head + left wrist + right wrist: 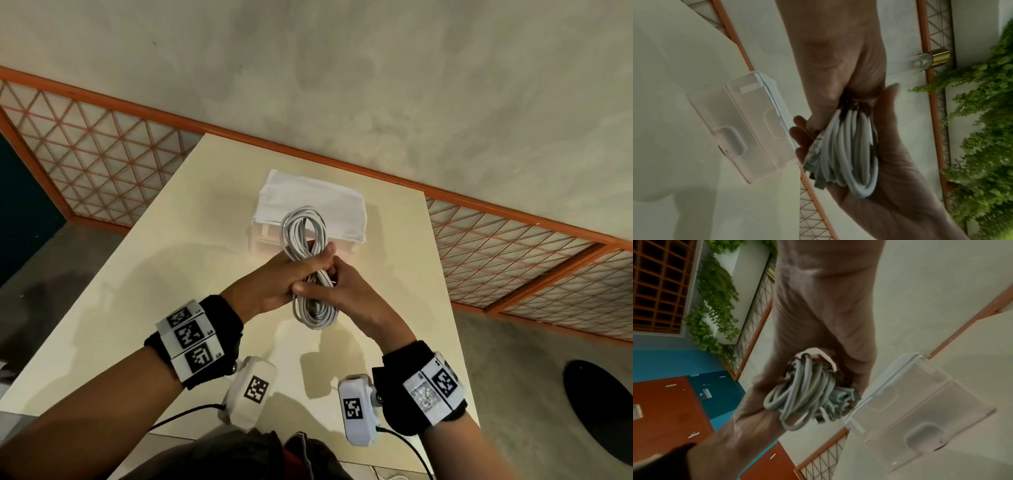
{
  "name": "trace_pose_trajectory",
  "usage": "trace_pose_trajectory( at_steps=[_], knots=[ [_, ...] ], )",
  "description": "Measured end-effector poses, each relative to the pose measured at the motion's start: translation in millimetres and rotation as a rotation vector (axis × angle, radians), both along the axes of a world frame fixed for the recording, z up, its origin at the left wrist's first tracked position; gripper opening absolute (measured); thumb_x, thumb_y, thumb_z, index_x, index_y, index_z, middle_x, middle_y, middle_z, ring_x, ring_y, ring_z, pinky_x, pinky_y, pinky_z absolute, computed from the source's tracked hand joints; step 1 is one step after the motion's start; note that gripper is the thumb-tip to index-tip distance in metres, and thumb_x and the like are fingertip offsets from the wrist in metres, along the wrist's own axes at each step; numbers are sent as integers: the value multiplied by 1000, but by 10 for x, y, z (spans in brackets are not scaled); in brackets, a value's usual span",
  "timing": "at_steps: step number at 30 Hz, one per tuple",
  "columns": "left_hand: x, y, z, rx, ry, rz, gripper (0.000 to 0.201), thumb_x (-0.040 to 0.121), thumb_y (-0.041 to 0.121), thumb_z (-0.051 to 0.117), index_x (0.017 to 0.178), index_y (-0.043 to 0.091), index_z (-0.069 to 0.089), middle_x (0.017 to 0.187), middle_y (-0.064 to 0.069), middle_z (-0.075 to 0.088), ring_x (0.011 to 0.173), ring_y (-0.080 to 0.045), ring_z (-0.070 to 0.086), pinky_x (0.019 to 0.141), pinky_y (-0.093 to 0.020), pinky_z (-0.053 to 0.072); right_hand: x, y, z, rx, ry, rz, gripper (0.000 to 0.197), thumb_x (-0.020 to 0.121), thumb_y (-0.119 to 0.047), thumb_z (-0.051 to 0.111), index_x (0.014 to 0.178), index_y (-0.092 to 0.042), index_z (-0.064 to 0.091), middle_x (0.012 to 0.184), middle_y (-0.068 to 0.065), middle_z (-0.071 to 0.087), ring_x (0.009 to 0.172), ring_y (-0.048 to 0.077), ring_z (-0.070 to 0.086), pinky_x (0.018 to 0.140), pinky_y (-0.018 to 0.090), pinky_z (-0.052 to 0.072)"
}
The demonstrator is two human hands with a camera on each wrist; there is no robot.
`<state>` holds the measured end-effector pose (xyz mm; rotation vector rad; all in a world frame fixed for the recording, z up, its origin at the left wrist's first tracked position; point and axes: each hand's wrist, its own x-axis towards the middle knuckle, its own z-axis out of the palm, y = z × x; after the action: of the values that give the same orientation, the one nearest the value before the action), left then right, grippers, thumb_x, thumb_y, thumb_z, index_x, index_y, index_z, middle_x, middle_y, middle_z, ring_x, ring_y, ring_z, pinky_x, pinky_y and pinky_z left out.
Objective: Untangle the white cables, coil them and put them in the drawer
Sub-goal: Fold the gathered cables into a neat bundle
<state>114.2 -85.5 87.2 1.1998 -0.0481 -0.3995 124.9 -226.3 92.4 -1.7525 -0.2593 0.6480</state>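
Note:
A coiled bundle of white cable is held above the cream table, its loops sticking out above and below my hands. My left hand grips the bundle's middle from the left, thumb over the strands. My right hand wraps the same middle from the right, fingers curled round it. The left wrist view shows the cable lying in the palm with a clear plug at its edge. In the right wrist view the cable bunches between both hands. Behind stands a small white drawer box, its drawers shut.
The drawer box is translucent plastic with recessed handles, also visible as drawer box. A low orange-framed lattice fence runs behind the table. A dark round base sits on the floor at right. Black wires hang near my body.

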Motion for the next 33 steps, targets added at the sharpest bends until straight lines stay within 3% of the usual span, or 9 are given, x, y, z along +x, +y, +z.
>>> trace_pose_trajectory(
  at_steps=[4, 11, 15, 18, 21, 25, 27, 30, 33],
  knots=[
    [0, 46, 77, 110, -21, -59, 47, 76, 43, 61, 92, -2, 63, 88, -10, 67, 86, -18, 65, 75, -24, 54, 23, 42, -3, -38, 27, 80, 43, 73, -24, 78, 112, -13, 63, 109, 1, 71, 106, 12, 65, 97, 30, 49],
    [13, 54, 105, 179, -72, -20, 48, 82, 34, 62, 112, -4, 56, 100, -13, 64, 97, -17, 63, 84, -26, 50, -39, 135, -8, -98, 21, 5, 15, 69, -16, 68, 80, -5, 67, 76, 8, 66, 76, 19, 63, 78, 35, 50],
    [26, 27, 87, 279, -48, 9, 46, 84, 40, 64, 106, 0, 60, 88, -18, 65, 79, -22, 66, 64, -27, 54, -89, 190, -12, 32, 103, -17, 10, 79, 0, 60, 86, 2, 67, 78, 14, 69, 77, 29, 68, 78, 37, 57],
    [25, 38, 54, 264, -7, 6, 52, 81, 43, 66, 110, 0, 59, 103, -29, 65, 100, -39, 63, 91, -49, 49, -132, 218, -11, 56, 141, -41, 12, 82, 2, 59, 73, -3, 64, 64, 11, 64, 58, 24, 63, 60, 29, 54],
    [10, 20, 27, 255, 36, 39, 50, 81, 39, 67, 108, -3, 60, 109, -29, 64, 105, -39, 62, 96, -51, 45, -132, 247, -58, -19, 73, -112, 16, 80, 1, 65, 65, -3, 59, 53, 8, 56, 44, 17, 55, 48, 25, 48],
    [11, 62, -18, 65, 66, 37, 60, 63, 50, 77, 102, 5, 66, 107, -17, 64, 99, -23, 63, 84, -36, 50, -86, 254, -88, -89, 33, -137, 13, 75, 5, 64, 69, -2, 55, 47, 4, 52, 37, 14, 47, 45, 23, 44],
    [40, 101, -67, -192, 109, 81, 72, 54, 49, 83, 110, 10, 63, 114, -10, 64, 108, -21, 62, 92, -32, 51, -73, 242, -50, -102, 56, -87, 17, 76, 6, 62, 64, -3, 54, 48, 6, 50, 36, 16, 45, 43, 21, 43],
    [81, 85, -48, -385, 116, 245, 45, 71, 31, 76, 109, 15, 60, 112, -5, 68, 104, -19, 65, 90, -34, 53, -76, 242, 0, -125, 74, 9, 25, 78, 4, 62, 57, -7, 53, 48, 5, 50, 36, 15, 46, 43, 20, 43],
    [123, 16, -8, -375, 124, 441, 10, 88, 20, 57, 85, 12, 61, 77, -2, 72, 74, -13, 68, 65, -26, 56, -56, 259, -8, -207, -2, 31, 24, 78, -1, 67, 58, -7, 54, 50, 6, 53, 37, 15, 50, 47, 21, 45]
  ],
)
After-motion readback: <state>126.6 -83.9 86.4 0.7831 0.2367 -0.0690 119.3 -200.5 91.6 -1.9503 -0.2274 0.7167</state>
